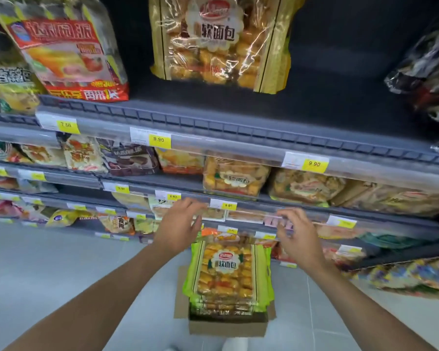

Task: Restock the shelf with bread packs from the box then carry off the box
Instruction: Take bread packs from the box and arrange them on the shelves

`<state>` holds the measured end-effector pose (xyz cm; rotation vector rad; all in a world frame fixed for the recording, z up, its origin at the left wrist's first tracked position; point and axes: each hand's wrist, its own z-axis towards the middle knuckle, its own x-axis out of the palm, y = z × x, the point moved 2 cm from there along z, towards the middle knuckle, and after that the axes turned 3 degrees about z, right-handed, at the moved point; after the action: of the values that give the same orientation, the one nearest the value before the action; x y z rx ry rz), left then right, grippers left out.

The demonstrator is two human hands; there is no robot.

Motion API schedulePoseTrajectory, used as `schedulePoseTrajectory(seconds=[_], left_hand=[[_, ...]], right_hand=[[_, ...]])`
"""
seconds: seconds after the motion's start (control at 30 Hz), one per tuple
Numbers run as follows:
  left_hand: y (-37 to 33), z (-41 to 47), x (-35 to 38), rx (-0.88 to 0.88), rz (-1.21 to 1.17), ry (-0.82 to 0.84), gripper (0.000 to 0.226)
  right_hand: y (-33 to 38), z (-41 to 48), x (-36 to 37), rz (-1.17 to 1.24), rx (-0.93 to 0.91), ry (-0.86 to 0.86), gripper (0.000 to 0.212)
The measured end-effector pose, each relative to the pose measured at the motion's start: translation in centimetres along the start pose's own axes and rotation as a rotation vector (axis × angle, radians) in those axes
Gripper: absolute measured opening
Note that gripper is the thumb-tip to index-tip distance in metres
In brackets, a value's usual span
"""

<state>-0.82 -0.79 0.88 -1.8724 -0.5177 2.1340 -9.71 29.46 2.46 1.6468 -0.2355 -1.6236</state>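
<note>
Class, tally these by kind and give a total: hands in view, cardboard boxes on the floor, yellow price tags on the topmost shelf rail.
Hands: 2, the left hand and the right hand
Boxes: 1, the cardboard box
Tags: 3, the yellow price tags marked 7.50, 9.90 and 9.90
Total: 6

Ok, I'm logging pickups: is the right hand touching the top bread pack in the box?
Apart. The head view shows the right hand up by the shelves, with shelving visible between it and the top bread pack in the box.
</note>
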Motion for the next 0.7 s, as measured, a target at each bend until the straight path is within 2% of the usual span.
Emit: schedulePoseTrajectory(seconds=[0.23, 0.4, 0.53, 0.7], left_hand=[[6.0, -4.4, 12.1, -0.339, -0.095, 0.339, 0.041], [9.3, -7.2, 19.5, -0.587, -0.101, 0.558, 0.054], [11.0, -8.2, 24.3, -0.727, -0.155, 0.648, 0.061], [11.7, -8.1, 28.7, -0.889, -0.24, 0.667, 0.064]], right_hand=[[-10.2, -4.8, 9.6, 0.001, 0.424, 0.329, 0.033], [-16.2, -7.2, 15.0, 0.015, 0.677, 0.468, 0.046], [-19.9, -8.2, 18.6, 0.002, 0.864, 0.518, 0.056], [-23.5, -8.9, 22.4, 0.031, 1.007, 0.53, 0.069]])
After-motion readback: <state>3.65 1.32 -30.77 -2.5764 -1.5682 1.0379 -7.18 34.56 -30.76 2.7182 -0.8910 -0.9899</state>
